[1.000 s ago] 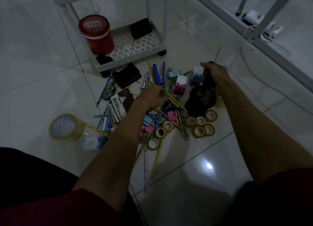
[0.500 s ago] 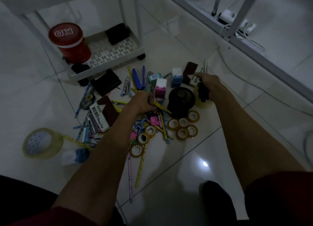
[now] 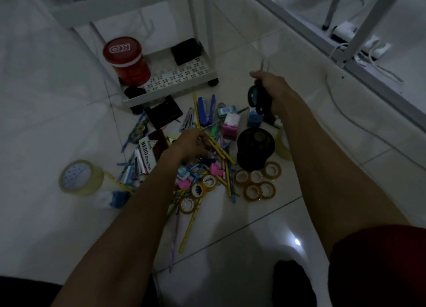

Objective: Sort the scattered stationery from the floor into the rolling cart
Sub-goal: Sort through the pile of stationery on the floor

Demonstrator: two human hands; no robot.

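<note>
A: Setting?

B: A pale tiled floor [image 3: 57, 88] is seen in dim light, w/ a white frame and cables at top right. The rolling cart [image 3: 184, 74] is parked on the far side of the pile, btm shelf nearest it.

A: Progress?

B: It's judged early. Only a red tub [image 3: 129, 62] and a black item [image 3: 186, 51] are seen on the btm shelf. The upper tiers are cut off, so their contents can't be told. Most of the stationery is left on the floor. A large tape roll [image 3: 79, 177] lies well apart at left. A black pen cup [image 3: 255, 149] stands at the pile's right edge, and a black box [image 3: 164, 114] lies just beside the cart's front rim. Then come a stamp-pad box [image 3: 147, 153], a blue stapler [image 3: 204, 109], small tape rolls [image 3: 258, 183] clustered by the cup, and pencils [image 3: 221, 150] criss-crossed in the middle w/ pens and other small pcs.

A: Grips?

B: The right grip [image 3: 270, 88] is clamped on scissors [image 3: 258, 97]: handles are enclosed and blades pointed up and away. The left grip [image 3: 196, 144] is lowered into the pile's centre, fingers curled over the yellow pencils. Whether anything is pinched can't be told, as it's too dark.

A: Things vs. grips?

B: The scissors are held off the floor, beyond the cup and right of the cart's front wheel, not yet over the shelf. The pencils are touched by the left grip and fan out toward the cup. The cup is placed between the two forearms. Nearly the whole pile is judged left to be sorted.
</note>
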